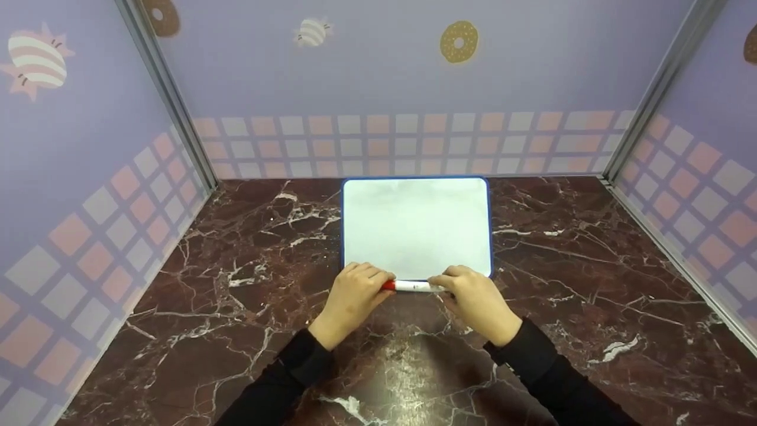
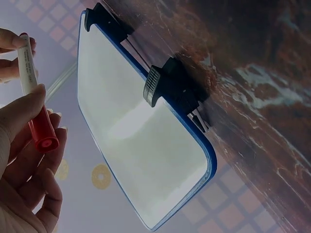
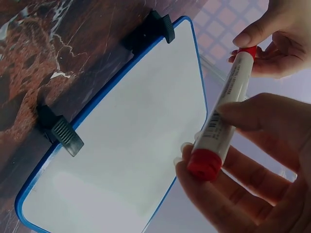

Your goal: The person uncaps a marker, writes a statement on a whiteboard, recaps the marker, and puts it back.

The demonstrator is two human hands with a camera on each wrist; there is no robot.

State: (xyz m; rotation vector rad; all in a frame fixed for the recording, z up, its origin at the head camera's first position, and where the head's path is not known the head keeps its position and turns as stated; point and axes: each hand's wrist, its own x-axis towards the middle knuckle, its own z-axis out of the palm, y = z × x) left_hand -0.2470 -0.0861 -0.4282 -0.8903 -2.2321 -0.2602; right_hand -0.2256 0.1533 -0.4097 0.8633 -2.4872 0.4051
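Observation:
A whiteboard marker (image 1: 413, 286) with a white barrel and red ends lies level between both hands in the head view. My left hand (image 1: 353, 296) pinches its red cap (image 2: 43, 127) between thumb and fingers. My right hand (image 1: 478, 303) grips the white barrel (image 3: 224, 109) near the other red end, thumb on top. Just beyond the hands stands a small whiteboard (image 1: 417, 228) with a blue rim, its white face bare of marks. In the wrist views, black clips (image 2: 154, 85) hold its lower edge. Whether the cap is loose cannot be told.
The dark red marbled table (image 1: 248, 331) extends around the board. A lilac back wall (image 1: 378, 71) with printed checks rises behind it, and side walls (image 1: 89, 177) flank the table on the left and right.

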